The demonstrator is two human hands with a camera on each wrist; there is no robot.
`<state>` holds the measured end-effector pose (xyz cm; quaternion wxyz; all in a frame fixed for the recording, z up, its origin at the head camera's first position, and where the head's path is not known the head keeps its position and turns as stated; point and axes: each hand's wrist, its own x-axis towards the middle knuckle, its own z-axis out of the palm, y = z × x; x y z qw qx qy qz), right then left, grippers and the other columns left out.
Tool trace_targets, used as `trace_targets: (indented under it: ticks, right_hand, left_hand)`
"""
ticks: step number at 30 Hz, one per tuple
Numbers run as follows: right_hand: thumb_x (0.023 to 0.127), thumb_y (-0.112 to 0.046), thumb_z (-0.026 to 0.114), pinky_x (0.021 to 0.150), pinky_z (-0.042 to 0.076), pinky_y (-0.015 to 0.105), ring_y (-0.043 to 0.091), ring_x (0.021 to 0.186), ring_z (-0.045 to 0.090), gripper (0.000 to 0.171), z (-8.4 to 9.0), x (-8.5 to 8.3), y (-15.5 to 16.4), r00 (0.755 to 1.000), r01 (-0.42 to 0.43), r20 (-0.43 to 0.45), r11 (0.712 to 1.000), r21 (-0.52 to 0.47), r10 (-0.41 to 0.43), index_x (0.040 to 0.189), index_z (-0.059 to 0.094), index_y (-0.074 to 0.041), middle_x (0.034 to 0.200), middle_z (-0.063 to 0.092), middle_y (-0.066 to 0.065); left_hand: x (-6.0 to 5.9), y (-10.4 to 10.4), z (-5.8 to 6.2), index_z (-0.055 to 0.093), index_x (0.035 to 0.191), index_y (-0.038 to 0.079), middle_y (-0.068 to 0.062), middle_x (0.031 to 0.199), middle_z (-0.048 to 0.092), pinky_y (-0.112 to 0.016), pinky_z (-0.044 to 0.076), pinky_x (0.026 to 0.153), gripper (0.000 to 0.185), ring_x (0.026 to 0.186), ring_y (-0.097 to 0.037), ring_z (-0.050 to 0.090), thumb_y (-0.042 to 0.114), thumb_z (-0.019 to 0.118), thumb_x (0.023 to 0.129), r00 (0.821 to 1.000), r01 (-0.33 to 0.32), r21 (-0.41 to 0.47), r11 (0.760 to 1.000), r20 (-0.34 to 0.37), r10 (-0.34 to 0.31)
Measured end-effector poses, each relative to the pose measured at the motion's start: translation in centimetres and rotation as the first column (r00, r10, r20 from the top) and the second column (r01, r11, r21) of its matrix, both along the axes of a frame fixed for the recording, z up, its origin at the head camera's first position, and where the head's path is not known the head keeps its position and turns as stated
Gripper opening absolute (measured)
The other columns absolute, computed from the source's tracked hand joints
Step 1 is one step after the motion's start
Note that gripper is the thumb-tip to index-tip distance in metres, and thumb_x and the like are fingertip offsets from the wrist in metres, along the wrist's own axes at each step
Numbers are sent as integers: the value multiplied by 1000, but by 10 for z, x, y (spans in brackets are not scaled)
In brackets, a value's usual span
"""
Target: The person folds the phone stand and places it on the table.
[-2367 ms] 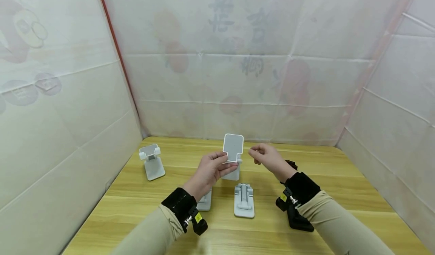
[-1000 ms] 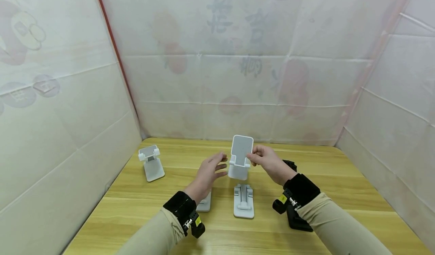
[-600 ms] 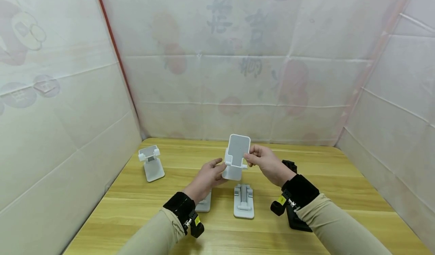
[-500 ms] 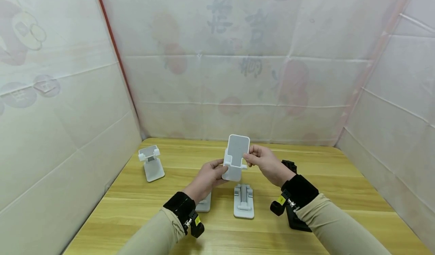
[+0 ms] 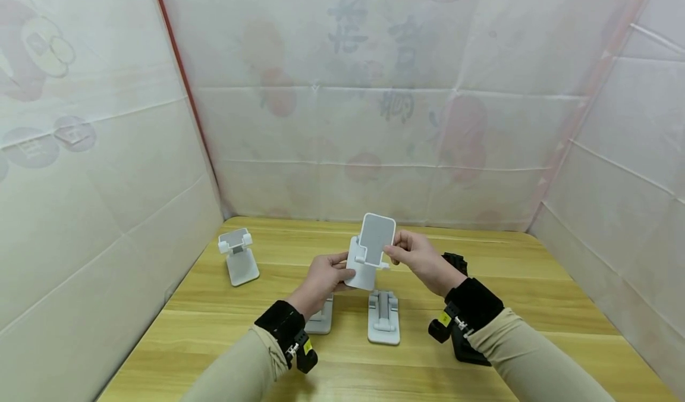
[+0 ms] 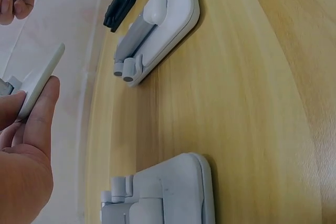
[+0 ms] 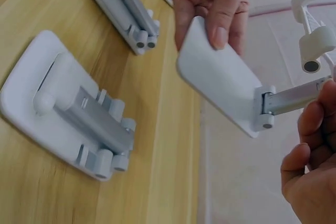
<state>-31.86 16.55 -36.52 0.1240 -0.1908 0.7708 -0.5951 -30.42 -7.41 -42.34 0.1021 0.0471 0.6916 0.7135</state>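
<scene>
Two hands hold a white phone stand [image 5: 368, 257] in the air above the middle of a wooden surface [image 5: 524, 307]. The left hand [image 5: 324, 275] grips the stand's flat base, thumb on top and fingers curled beneath. The right hand [image 5: 418, 259] pinches the stand's upper cradle plate at its right edge. In the right wrist view the base [image 7: 220, 80] joins a grey hinged arm [image 7: 292, 98], and the cradle's prongs show at the top right.

Below the hands, two folded stands lie flat on the surface, side by side: one [image 5: 383, 317] under the right hand, the other [image 5: 321, 319] partly hidden behind the left wrist. An opened stand [image 5: 238, 256] sits upright near the far left corner of the surface. A black stand [image 5: 464, 342] lies by the right wrist, mostly hidden. Both forearms wear beige sleeves and black wrist straps. Pale sheeting with faint prints walls the surface on three sides.
</scene>
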Motion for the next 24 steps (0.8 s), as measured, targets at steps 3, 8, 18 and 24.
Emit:
trace_targets:
  ticks: [3,8,18,24]
  right_hand:
    - [107,-22,57,88,40,40,32,96,50,21,-2,0,-1,1000,5,-28,1000,25,-4,105,51,-2,95,53,8]
    - [107,-22,57,82,42,38,28,94,48,20,-5,2,-4,996,32,-80,997,76,-26,106,50,-4,99,53,10]
    - [105,-16,60,69,42,33,23,82,51,11,-9,4,-8,953,154,-291,963,220,-86,113,59,-9,92,59,5]
    - [102,-12,64,64,44,29,16,77,54,18,-15,4,-7,875,218,-481,933,287,-57,119,62,-10,91,65,-2]
  left_hand:
    - [-1,-1,1,49,147,-6,-27,138,60,-39,63,89,53,121,-38,64,1,64,97,1000,-8,-7,1000,-4,8]
    - [0,-2,3,51,146,-5,-26,139,60,-38,63,87,51,120,-36,65,2,65,97,1000,3,-19,1000,9,-3]
    - [4,1,3,49,147,-7,-26,136,62,-36,63,86,53,116,-34,68,2,65,97,1000,21,-2,1000,13,-21]
    - [6,2,4,50,146,-6,-25,133,64,-36,63,86,52,114,-32,69,2,65,97,1000,26,-6,1000,15,-26]
